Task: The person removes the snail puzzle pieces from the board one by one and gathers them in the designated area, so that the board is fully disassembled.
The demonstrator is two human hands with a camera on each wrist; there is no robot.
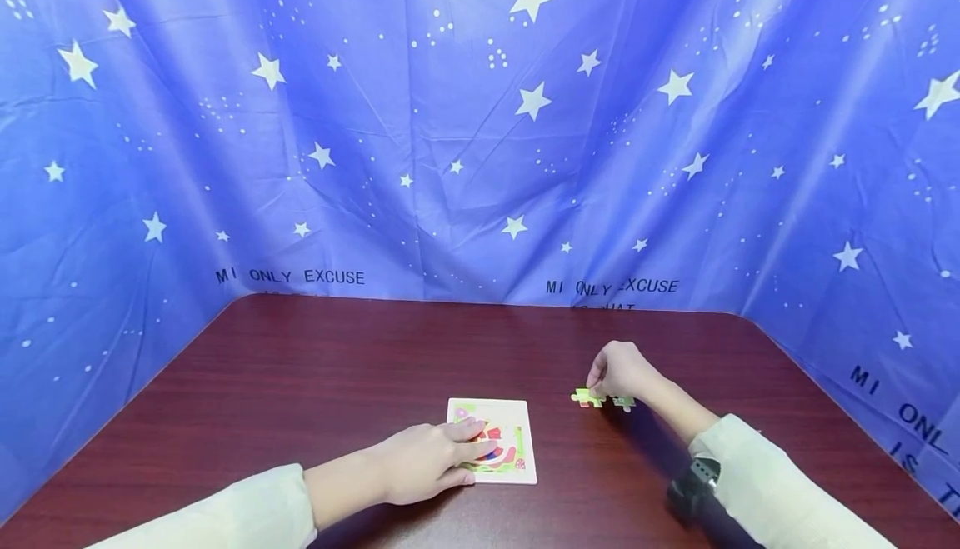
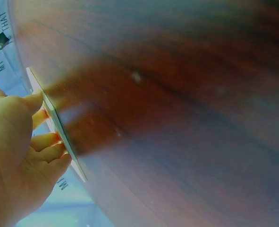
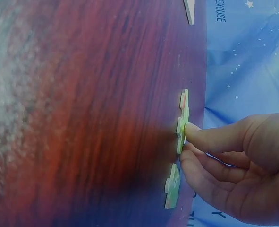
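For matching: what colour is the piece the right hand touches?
Yellow-green with some red; head view shows the piece best.

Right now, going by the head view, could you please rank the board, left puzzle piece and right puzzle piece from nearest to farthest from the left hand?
1. Board: under the left hand's fingers.
2. Left puzzle piece: right of the board.
3. Right puzzle piece: farther right.

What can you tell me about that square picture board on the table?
The board looks thin and wooden, with a pale border around a colorful picture showing red, pink, green and blue, partly covered. It lies flat on the dark reddish table, left of the loose puzzle pieces. The person's left hand rests on it, fingers across the picture.
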